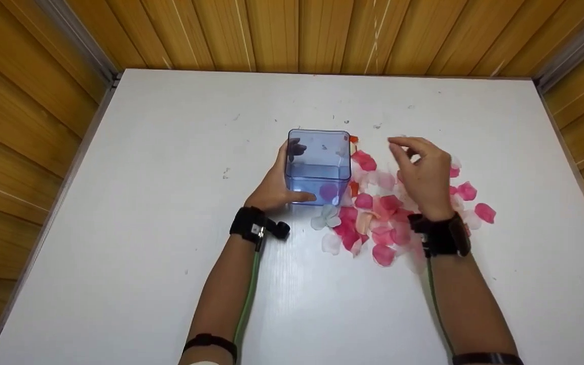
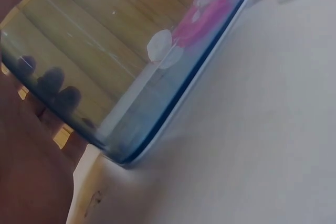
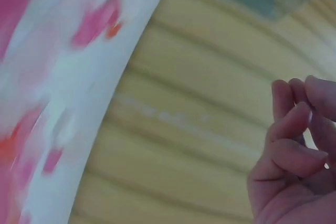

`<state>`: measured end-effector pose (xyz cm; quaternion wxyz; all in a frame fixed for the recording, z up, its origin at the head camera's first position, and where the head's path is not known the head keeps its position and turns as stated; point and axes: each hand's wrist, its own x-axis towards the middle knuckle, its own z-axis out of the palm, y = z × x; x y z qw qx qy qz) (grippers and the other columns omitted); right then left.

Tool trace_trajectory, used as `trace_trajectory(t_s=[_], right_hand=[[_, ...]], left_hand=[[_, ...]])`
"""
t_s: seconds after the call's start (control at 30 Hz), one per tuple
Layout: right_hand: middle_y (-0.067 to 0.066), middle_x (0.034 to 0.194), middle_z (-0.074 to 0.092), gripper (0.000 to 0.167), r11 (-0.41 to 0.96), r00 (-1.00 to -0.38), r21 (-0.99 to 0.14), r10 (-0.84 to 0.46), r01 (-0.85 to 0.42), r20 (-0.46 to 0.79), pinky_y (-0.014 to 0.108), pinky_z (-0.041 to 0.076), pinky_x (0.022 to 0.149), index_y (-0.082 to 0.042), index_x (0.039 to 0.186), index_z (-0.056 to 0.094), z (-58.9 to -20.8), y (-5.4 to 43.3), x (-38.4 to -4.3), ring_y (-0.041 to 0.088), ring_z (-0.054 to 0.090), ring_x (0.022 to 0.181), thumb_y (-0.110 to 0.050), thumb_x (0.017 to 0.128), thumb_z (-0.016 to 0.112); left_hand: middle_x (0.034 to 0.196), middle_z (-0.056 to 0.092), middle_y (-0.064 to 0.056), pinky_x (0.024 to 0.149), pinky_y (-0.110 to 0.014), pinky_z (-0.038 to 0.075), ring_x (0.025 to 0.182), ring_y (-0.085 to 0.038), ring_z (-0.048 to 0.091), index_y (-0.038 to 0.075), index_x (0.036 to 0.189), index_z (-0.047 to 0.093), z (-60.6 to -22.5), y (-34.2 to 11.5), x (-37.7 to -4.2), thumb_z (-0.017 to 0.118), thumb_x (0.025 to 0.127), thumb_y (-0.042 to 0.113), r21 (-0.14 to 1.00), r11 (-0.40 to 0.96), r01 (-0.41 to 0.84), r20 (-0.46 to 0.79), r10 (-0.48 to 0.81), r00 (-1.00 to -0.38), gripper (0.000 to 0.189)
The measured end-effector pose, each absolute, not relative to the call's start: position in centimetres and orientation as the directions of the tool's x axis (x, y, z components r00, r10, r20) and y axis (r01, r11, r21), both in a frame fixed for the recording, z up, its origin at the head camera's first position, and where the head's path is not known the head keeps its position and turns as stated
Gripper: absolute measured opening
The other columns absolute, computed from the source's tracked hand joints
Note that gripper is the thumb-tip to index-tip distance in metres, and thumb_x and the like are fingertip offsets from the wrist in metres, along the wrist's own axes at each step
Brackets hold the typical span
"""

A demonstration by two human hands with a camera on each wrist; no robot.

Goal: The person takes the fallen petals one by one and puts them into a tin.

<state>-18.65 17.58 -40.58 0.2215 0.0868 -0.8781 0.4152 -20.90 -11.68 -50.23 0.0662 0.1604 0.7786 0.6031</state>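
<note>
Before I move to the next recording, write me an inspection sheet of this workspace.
Surface: flat white table, with a few small dark marks.
Job's things: transparent blue plastic box with a squarish rim; pink, white and orange petals scattered mostly to its right.
Clutter: nothing seen.
Hands: left hand grips the box; right hand raised, fingers curled, no petal visible in it.
Cables: green cable along each forearm.
Surroundings: yellow-brown wood-look panelled walls.
</note>
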Motion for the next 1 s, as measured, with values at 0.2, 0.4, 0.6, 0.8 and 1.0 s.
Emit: trace_trajectory(t_s=[0.2,0.4,0.6,0.8,1.0], right_hand=[[0.023,0.116,0.069,0.033,0.794,-0.974,-0.607,0.162,0.033,0.158,0.018,0.041,0.059,-0.001,0.132,0.069,-41.3,25.5,-19.7,0.029,0.057,0.089,-0.017,0.104,0.062],[0.034,0.137,0.053,0.052,0.791,-0.968,-0.563,0.151,0.239,-0.199,0.052,0.057,0.092,0.001,0.15,0.05,-43.0,29.9,-21.1,0.048,0.054,0.115,-0.024,0.105,0.06],[0.035,0.129,0.059,0.041,0.823,-0.969,-0.518,0.157,0.235,-0.19,0.063,0.048,0.099,0.008,0.135,0.062,-44.1,30.6,-21.9,0.052,0.05,0.119,-0.019,0.104,0.059],[0.033,0.119,0.063,0.036,0.831,-0.97,-0.502,0.187,0.24,-0.155,0.063,0.047,0.094,0.007,0.126,0.067,-44.2,30.6,-22.2,0.05,0.053,0.111,-0.02,0.103,0.06],[0.033,0.114,0.062,0.038,0.857,-0.979,-0.476,0.146,0.196,-0.142,0.062,0.048,0.087,0.007,0.129,0.065,-44.7,30.8,-22.1,0.049,0.055,0.103,-0.019,0.101,0.062]], left_hand=[[0.158,0.04,-0.003,0.121,-0.051,0.028,0.145,-0.019,0.037,0.028,0.165,0.008,-50.2,-11.3,-21.0,0.098,0.066,0.024,0.959,0.223,0.175,0.092,0.337,-0.937,0.134],[0.158,0.04,-0.006,0.12,-0.05,0.031,0.142,-0.022,0.041,0.028,0.165,0.007,-50.1,-11.6,-20.9,0.097,0.067,0.021,0.959,0.227,0.169,0.086,0.336,-0.938,0.134],[0.157,0.041,-0.005,0.118,-0.048,0.034,0.138,-0.021,0.044,0.028,0.165,0.006,-49.9,-11.9,-20.8,0.098,0.066,0.025,0.958,0.236,0.16,0.075,0.335,-0.939,0.135],[0.155,0.042,-0.005,0.116,-0.047,0.036,0.135,-0.022,0.047,0.027,0.165,0.008,-49.9,-12.0,-21.0,0.098,0.066,0.024,0.961,0.223,0.167,0.086,0.333,-0.939,0.135],[0.155,0.042,-0.002,0.116,-0.047,0.036,0.136,-0.022,0.046,0.028,0.165,0.007,-50.0,-11.9,-21.0,0.099,0.065,0.024,0.962,0.224,0.158,0.076,0.337,-0.939,0.136]])
